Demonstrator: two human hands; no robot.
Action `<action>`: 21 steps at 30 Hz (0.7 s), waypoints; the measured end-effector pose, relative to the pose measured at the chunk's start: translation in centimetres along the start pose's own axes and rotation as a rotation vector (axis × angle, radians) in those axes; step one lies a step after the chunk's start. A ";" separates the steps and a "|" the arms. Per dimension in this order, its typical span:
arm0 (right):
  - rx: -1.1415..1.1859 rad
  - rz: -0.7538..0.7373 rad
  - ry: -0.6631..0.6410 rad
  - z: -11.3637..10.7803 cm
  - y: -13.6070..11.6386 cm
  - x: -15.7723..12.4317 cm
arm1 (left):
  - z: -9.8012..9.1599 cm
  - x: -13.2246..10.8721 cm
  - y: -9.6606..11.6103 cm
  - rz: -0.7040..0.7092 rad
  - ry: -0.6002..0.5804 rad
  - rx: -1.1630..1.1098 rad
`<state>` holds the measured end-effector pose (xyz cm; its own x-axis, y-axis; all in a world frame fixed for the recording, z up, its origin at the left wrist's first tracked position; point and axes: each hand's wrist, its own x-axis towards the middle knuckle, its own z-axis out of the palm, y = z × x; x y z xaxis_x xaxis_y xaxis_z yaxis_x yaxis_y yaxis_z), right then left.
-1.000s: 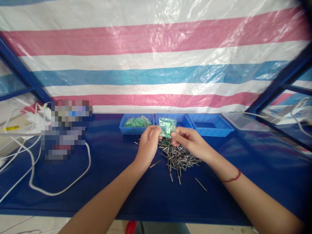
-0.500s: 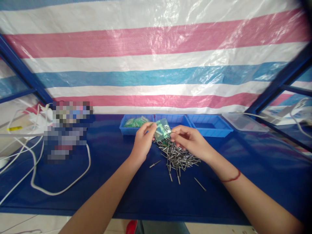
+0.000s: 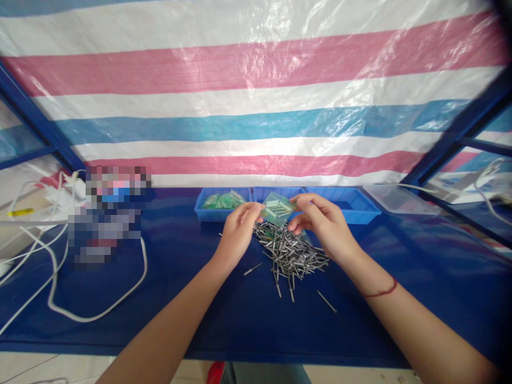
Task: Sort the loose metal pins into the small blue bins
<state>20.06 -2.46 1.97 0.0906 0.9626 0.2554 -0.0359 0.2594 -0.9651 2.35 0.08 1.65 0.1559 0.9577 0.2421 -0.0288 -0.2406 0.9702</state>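
My left hand point(image 3: 239, 230) pinches the left edge of a small clear bag with a green tint point(image 3: 279, 209). Several pale, rod-like pieces show inside the bag. At its right edge is my right hand point(image 3: 320, 221), with fingers bent and spread apart; the fingertips are at or very close to the bag's right corners. Below both hands lies a pile of silver blind rivets point(image 3: 294, 253), and something green shows among them, partly hidden. A few loose rivets lie apart from the pile, one at the left point(image 3: 253, 269) and one at the right point(image 3: 327, 301).
Behind the pile stands a row of blue bins point(image 3: 344, 217); the left one holds green bags point(image 3: 224, 201). A clear plastic lid point(image 3: 402, 199) lies right of them. White cables point(image 3: 100, 319) loop over the blue table point(image 3: 180, 314) at left. A striped sheet point(image 3: 240, 128) hangs behind.
The bag has moved slightly right and turned, so the pale pieces in it show more plainly. My right hand has gone from a pinch on it to fingers spread.
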 end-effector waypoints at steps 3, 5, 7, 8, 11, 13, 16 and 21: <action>-0.027 -0.033 -0.012 0.0 0.2 0.1 | 0.1 -0.1 -0.3 0.033 -0.034 0.013; -0.038 -0.068 -0.023 0.1 0.4 0.1 | 0.1 -0.1 -0.6 0.069 -0.062 0.037; -0.040 -0.086 -0.025 0.2 0.5 0.1 | 0.0 0.0 -0.9 0.107 -0.068 0.080; -0.039 -0.086 -0.024 0.2 0.4 0.1 | -0.2 0.1 -1.0 0.129 -0.055 0.108; -0.028 -0.075 0.004 0.2 0.3 0.1 | -1.3 1.0 -1.0 0.216 0.074 0.210; -0.026 -0.072 0.025 0.1 0.2 0.1 | -2.9 1.9 -0.8 0.262 0.238 0.278; -0.033 -0.065 0.041 0.0 0.2 0.2 | -5.9 3.5 -0.7 0.293 0.491 0.426; -0.064 -0.069 0.028 0.1 0.3 0.1 | -9.5 4.9 -1.5 0.193 0.486 0.743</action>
<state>19.93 -2.27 1.74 0.1187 0.9399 0.3201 0.0351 0.3182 -0.9474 -6.24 6.64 1.51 -0.2238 0.8109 0.5407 0.6594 -0.2826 0.6967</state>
